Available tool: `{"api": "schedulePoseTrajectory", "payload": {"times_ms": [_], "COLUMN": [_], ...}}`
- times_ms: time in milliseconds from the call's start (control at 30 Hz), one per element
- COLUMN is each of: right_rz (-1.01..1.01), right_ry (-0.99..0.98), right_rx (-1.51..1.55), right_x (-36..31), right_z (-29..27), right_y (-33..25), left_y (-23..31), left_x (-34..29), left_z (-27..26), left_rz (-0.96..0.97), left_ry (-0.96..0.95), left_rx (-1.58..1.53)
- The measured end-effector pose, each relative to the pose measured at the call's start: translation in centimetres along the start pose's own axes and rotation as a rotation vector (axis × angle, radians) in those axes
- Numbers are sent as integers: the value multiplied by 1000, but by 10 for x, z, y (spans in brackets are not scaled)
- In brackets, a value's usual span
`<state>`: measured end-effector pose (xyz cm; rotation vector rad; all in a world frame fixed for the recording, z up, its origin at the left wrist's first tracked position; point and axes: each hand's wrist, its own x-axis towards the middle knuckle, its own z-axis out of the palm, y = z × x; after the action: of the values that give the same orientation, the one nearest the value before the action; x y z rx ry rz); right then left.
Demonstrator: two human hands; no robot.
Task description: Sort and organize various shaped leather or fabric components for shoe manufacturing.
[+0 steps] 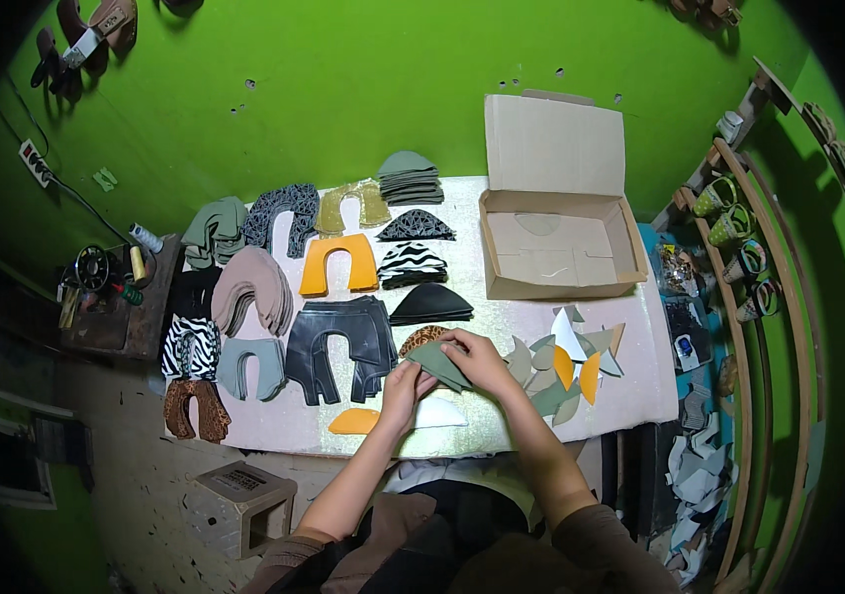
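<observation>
My left hand (403, 392) and my right hand (477, 361) hold a small stack of olive-green half-round cut pieces (436, 364) between them, above the front of the table. The left fingers pinch the stack's left edge; the right thumb and fingers grip its upper right. Just behind lies a leopard-print stack (422, 339), partly covered by the held pieces. An orange half-round piece (354, 422) lies left of my left wrist, and a white one (439, 414) lies between my forearms. Loose grey, green, white and orange pieces (567, 358) are heaped right of my right hand.
Stacks of U-shaped pieces, black (363, 319), orange (338, 265) and pink (252, 282) among them, fill the table's left. Half-round stacks, including black (430, 303), run up the middle. An open cardboard box (561, 289) stands back right. A stool (234, 510) stands front left.
</observation>
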<state>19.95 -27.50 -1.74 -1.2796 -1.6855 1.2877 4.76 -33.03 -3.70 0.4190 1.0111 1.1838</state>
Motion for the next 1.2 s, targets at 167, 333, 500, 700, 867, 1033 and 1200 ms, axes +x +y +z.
{"api": "schedulePoseTrajectory", "payload": {"times_ms": [167, 333, 500, 700, 867, 1033, 1200], "right_rz": [6, -46, -165, 113, 413, 238, 260], "right_ry": [-12, 47, 106, 88, -185, -70, 89], "right_rx": [-125, -208, -308, 218, 487, 260, 265], "right_x": [2, 2, 12, 25, 57, 139, 235], "right_z": [9, 22, 27, 25, 10, -20, -41], "right_y": [-5, -9, -6, -2, -5, -27, -22], "left_y": [4, 7, 19, 37, 63, 110, 155], "left_x": [-6, -5, 2, 25, 56, 119, 209], "left_z": [-7, -14, -10, -9, -16, -14, 8], "left_rz": [5, -16, -15, 52, 98, 178, 198], "left_ry": [-56, -29, 17, 105, 139, 44, 10], "left_rx": [-44, -26, 12, -71, 39, 244, 347]}}
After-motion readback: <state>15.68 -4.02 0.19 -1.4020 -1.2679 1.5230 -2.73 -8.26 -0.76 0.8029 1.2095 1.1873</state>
